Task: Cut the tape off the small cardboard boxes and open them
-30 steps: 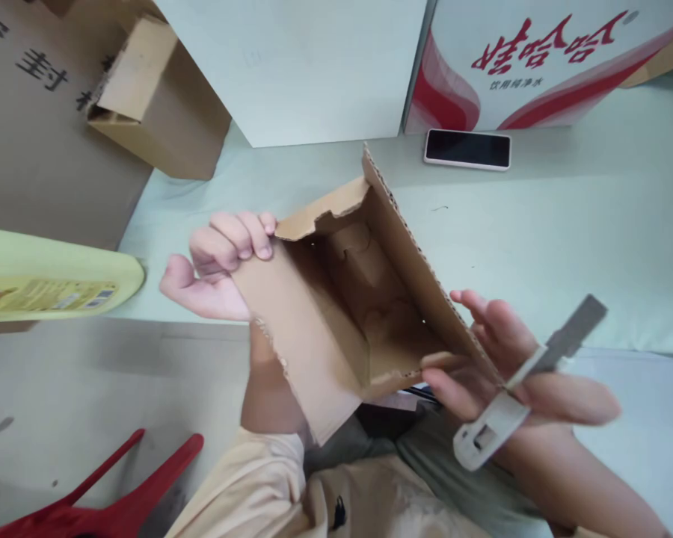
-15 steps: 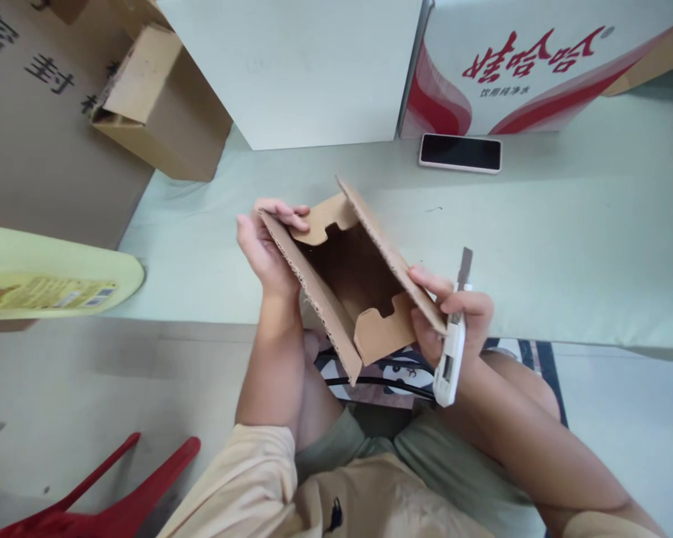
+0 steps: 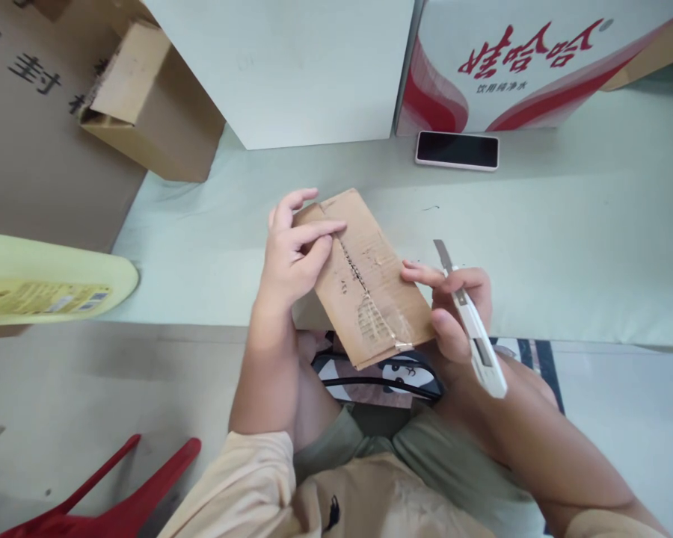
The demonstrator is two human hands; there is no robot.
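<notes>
A small brown cardboard box (image 3: 370,254) is held tilted in front of me, its two top flaps folded down and meeting along a seam. Torn tape and rough scraped patches mark that top. My left hand (image 3: 294,258) grips the box's far left side, with index finger and thumb lying on the flap near the seam. In my right hand (image 3: 460,306) is a white utility knife (image 3: 476,340), its blade out and pointing away from me. Fingers of that hand also touch the right edge of the box. The box's underside is hidden.
A phone (image 3: 457,151) lies on the pale green table cover (image 3: 583,246), before a white-and-red carton (image 3: 499,112). Left of that stand a plain white box (image 3: 314,82) and an opened cardboard box (image 3: 162,119). A yellow bottle (image 3: 50,280) is at left; a red stool (image 3: 123,493) below.
The box's large flaps, upright with the inside showing before, are now folded down over the opening. My left hand has moved onto the top, and the knife has tilted in my right hand.
</notes>
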